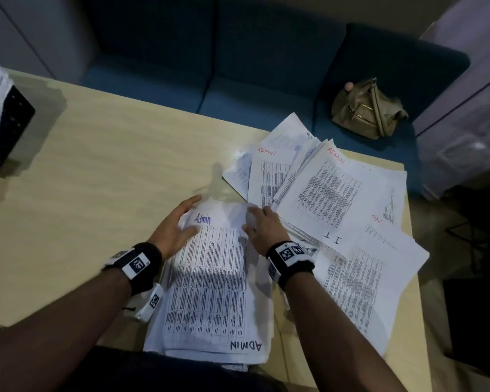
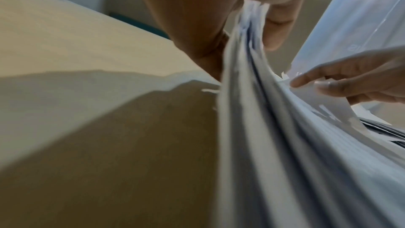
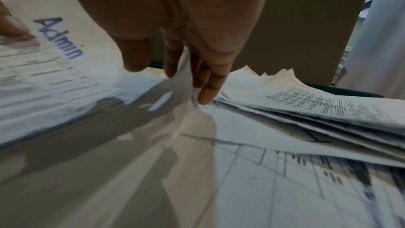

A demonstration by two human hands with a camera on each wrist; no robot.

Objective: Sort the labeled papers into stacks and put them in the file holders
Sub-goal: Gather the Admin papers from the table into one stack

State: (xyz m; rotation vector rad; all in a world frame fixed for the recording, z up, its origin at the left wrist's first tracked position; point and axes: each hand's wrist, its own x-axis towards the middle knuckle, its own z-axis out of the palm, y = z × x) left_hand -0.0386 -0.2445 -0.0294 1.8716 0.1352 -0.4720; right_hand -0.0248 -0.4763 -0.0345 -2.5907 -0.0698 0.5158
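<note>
A thick stack of printed sheets (image 1: 210,278) marked "Admin" in blue and "ADMIN" in black lies on the table straight in front of me. My left hand (image 1: 187,216) grips its far left edge; in the left wrist view the thumb and fingers (image 2: 197,23) pinch the stack (image 2: 263,127), whose far end is raised. My right hand (image 1: 252,219) holds the far right edge, fingers (image 3: 206,93) down along the sheet edges, thumb over the Admin sheet (image 3: 54,58). A loose pile (image 1: 323,188) labelled ADMIN and I.T spreads to the right.
A black mesh file holder (image 1: 12,128) holding papers stands at the table's (image 1: 96,179) far left edge. Behind the table is a blue sofa (image 1: 238,66) with a tan bag (image 1: 365,108) on it. The loose pile (image 3: 317,110) lies close beside my right fingers.
</note>
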